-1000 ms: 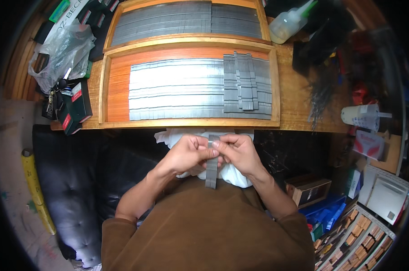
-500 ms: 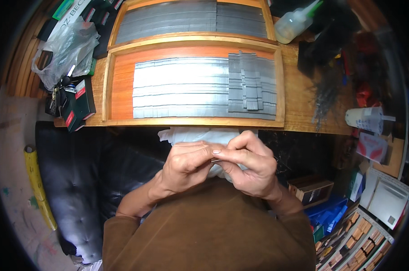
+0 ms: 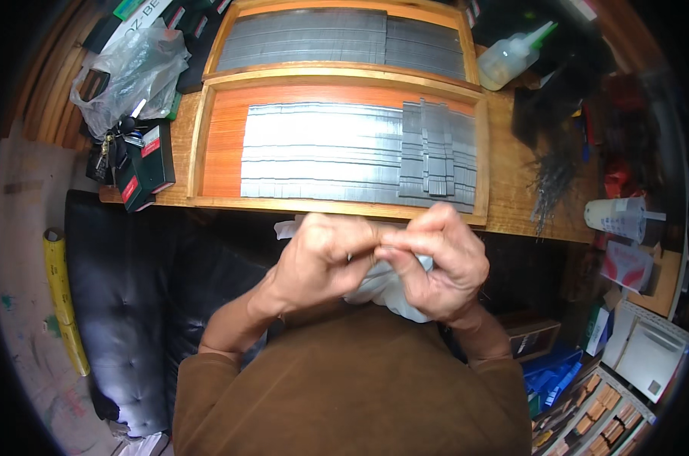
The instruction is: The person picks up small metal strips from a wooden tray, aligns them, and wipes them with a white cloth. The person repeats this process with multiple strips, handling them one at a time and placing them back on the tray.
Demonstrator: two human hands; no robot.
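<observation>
The person's left hand (image 3: 325,254) and right hand (image 3: 447,262) are raised in front of the chest, just short of the table's near edge, and their fingertips meet between them. The left fingers are curled inward; the right thumb and forefinger reach across to the left fingertips, with the other right fingers bent. The backs of the hands hide the contact, so I cannot tell how tightly either hand closes, or whether something thin is pinched there.

Beneath the hands is a crumpled white cloth (image 3: 394,292), partly covered by them, above the brown short-sleeved shirt (image 3: 352,380).

Just beyond the hands, on the brown wooden table (image 3: 508,175), is a shallow light-wood tray (image 3: 283,207) with an orange base. Rows of thin, grey, metal-looking strips (image 3: 321,152) lie in it, shining brightly on the left, and a darker raised stack of grey strips (image 3: 437,163) rests toward the right. Behind it is a second wooden tray (image 3: 470,53), filled with more grey strips (image 3: 306,38).

A translucent squeeze bottle (image 3: 508,62) with a green-collared nozzle is near that tray's right side; a clear plastic bag (image 3: 128,76) lies to the left.
</observation>
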